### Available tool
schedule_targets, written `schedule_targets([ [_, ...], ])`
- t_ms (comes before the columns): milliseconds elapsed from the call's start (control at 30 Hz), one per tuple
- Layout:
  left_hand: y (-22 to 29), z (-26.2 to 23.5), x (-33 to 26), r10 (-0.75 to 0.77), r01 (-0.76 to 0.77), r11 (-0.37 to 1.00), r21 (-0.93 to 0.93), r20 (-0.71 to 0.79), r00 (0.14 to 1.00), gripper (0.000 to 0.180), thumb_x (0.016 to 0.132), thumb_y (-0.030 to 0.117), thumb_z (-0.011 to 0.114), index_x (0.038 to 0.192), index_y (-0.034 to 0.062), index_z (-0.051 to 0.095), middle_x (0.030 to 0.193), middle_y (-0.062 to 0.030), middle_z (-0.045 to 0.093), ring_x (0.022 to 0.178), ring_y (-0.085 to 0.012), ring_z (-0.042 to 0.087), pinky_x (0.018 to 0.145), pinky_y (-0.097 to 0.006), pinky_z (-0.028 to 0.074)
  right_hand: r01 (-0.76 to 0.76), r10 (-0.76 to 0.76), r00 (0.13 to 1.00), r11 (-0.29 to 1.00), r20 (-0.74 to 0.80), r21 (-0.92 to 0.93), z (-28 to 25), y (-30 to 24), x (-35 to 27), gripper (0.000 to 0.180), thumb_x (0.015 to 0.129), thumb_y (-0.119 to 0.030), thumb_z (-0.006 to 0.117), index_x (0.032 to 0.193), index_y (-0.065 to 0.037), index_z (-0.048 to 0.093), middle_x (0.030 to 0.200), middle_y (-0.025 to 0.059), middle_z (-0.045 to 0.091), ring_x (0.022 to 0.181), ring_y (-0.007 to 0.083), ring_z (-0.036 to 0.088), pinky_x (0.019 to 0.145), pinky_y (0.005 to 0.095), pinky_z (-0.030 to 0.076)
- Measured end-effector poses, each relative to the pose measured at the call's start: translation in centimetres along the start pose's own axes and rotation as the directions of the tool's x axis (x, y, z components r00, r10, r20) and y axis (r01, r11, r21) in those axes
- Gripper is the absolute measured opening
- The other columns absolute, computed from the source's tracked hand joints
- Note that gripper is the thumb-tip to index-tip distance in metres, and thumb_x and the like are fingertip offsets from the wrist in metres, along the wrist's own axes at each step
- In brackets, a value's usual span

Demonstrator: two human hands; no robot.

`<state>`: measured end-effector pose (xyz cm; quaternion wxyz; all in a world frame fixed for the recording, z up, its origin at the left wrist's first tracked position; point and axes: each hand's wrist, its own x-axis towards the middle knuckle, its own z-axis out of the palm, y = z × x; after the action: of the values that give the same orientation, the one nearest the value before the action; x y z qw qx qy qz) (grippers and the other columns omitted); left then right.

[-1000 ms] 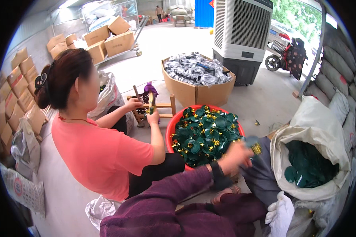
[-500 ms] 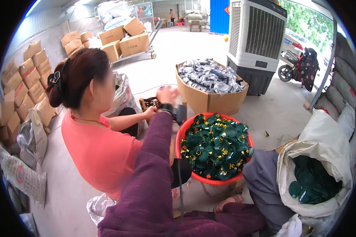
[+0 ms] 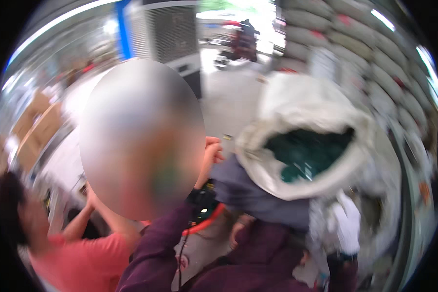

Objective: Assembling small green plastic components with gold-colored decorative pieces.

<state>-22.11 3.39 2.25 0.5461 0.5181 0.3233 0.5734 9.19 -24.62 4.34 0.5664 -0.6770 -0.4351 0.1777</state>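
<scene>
One left hand [image 3: 213, 152], only partly visible

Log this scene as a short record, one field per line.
Left hand: left of the sack, partly hidden by a blurred patch; whether it holds anything is unclear
Right hand: white-gloved, below the sack's mouth; contact unclear
Sack: off-white, mouth open
Contents: dark green pieces
Tub: red, mostly hidden
Co-worker: coral top, at left
Background: stacked sacks at right, tall cooler at upper middle
</scene>
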Motion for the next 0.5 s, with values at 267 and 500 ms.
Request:
schedule_targets([
  [267,-3.6,15.3,-1.8,0.095,-0.489,0.803,0.341,0.736,0.671,0.025,0.080,0.009,0.063,0.104,0.0025,0.067,0.086,-0.0161,0.068,0.075,-0.0277,0.068,0.068,-0.035,0.054,-0.395,0.390,0.909,0.919,-0.147,0.002,-5.8,1.8,-2.1,0.041,0.092,-0.013,0.060,0.130,-0.001,0.054,0.091,0.0033,0.061,0.060,0.0069,0.054,0.050,0.0223,0.046],
  [500,-9.8,19.2,-0.8,-0.124,-0.759,0.267,0.594,0.802,0.584,0.051,0.080,0.024,0.064,0.127,0.0046,0.056,0.112,-0.0218,0.061,0.096,-0.0398,0.062,0.083,-0.045,0.051,-0.419,0.359,0.905,0.846,-0.226,-0.331,-9.0,4.2,-1.1,0.045,0.089,-0.025,0.060,0.129,-0.004,0.056,0.087,0.0090,0.067,0.067,0.0167,0.064,0.062,0.0323,0.052],
])
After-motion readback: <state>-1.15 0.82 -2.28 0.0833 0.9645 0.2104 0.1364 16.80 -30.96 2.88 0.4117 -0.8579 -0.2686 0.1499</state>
